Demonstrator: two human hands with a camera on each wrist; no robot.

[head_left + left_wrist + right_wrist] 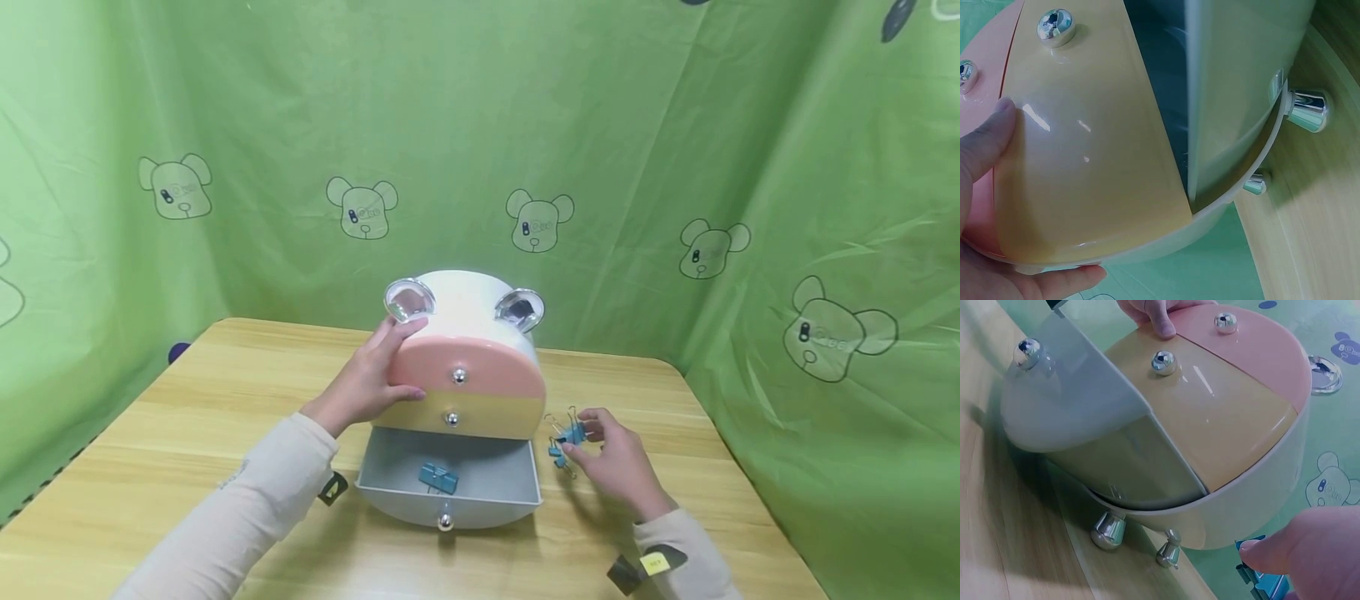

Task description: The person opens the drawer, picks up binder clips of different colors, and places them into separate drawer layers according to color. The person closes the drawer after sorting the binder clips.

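A small bear-shaped drawer box [467,367] stands on the table, its pink and yellow drawers closed. The grey bottom drawer [487,510] is pulled out with a blue binder clip [438,477] lying in it. My left hand [367,375] grips the box's left side, thumb on the front face near the pink-yellow seam. To the right of the box, my right hand [618,458] pinches a blue binder clip [574,433] between thumb and fingers. More blue clips crowd close by it; the right wrist view shows the thumb over blue clips [1269,584], partly hidden.
The wooden table [247,392] runs under everything, with a green printed curtain [450,125] behind and at the sides. Silver ears [519,310] stick out from the box top. Silver knobs [446,522] project from the drawer fronts, and silver feet [1109,531] hold up the box.
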